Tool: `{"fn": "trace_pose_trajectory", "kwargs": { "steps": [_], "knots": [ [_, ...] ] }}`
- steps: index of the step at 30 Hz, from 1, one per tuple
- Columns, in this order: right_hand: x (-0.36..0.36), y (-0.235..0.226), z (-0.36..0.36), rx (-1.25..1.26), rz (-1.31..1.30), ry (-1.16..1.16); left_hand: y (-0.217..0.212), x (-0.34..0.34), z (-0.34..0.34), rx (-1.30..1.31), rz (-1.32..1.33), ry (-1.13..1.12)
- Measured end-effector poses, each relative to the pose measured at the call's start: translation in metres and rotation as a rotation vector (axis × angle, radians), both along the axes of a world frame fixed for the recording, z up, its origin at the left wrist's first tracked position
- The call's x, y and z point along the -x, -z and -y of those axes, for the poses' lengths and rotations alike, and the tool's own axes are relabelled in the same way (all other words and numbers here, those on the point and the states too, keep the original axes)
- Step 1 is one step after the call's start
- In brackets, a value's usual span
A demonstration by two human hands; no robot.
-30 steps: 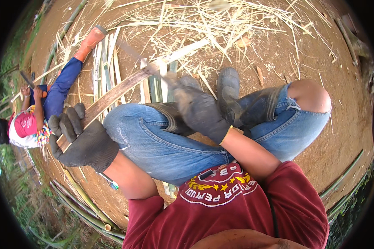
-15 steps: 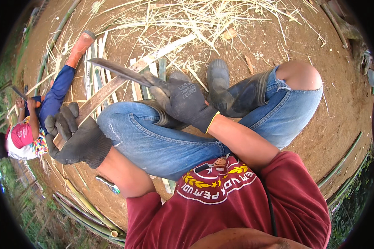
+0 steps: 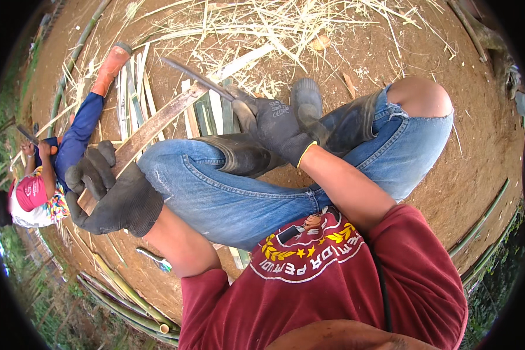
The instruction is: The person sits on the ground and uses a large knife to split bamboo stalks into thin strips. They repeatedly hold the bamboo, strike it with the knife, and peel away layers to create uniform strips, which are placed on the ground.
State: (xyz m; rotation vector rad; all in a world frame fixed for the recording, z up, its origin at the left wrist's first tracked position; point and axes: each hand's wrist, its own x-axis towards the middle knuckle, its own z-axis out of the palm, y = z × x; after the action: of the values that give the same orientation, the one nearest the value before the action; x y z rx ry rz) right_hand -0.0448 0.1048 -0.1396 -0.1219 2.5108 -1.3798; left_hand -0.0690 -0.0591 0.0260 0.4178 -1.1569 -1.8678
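On the bare brown ground [image 3: 466,175], littered with dry straw [image 3: 286,23] toward the top of the view, a person sat with legs crossed in blue jeans [image 3: 227,192] and dark rubber boots [image 3: 332,116]. Beneath the legs lay a row of split bamboo slats [image 3: 134,81], pale and green, side by side. Whole green bamboo poles [image 3: 484,221] lay along the right and lower edges. At the far left a second person [image 3: 46,175] sat in a blue sleeve and a pink cap, one orange boot [image 3: 108,67] stretched out beside the slats. Across the seated person's left knee ran a long brown bamboo strip [image 3: 151,128], tilted up to the right. The left hand [image 3: 108,195], in a dark glove, had its fingers [image 3: 93,166] wrapped tightly round the strip's lower end. The right hand [image 3: 274,125], also gloved, was clenched round the handle of a curved knife [image 3: 195,76], whose blade met the strip's upper end.
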Motion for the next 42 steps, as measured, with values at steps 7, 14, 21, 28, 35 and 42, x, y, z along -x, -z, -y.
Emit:
{"fn": "trace_pose_trajectory", "kwargs": {
  "steps": [7,14,21,28,35,42],
  "knots": [
    [-0.003,-0.01,0.006,0.079,-0.111,-0.064,0.026,-0.01,0.052,0.101,-0.113,0.315],
    [-0.011,-0.009,0.01,0.124,-0.214,-0.098,0.003,-0.003,-0.012,-0.017,0.034,-0.019],
    [-0.014,-0.013,0.007,-0.056,-0.302,-0.13,0.013,-0.005,0.013,0.142,0.036,0.058],
    [-0.019,0.005,0.003,-0.037,-0.215,-0.027,0.017,-0.01,0.017,0.02,0.01,0.184],
    [-0.003,0.011,-0.007,-0.099,-0.225,-0.119,0.012,-0.001,0.0,0.014,0.067,-0.142],
    [0.009,0.045,0.002,0.007,-0.355,0.055,0.015,0.007,0.021,0.119,-0.048,0.073]
  ]
}}
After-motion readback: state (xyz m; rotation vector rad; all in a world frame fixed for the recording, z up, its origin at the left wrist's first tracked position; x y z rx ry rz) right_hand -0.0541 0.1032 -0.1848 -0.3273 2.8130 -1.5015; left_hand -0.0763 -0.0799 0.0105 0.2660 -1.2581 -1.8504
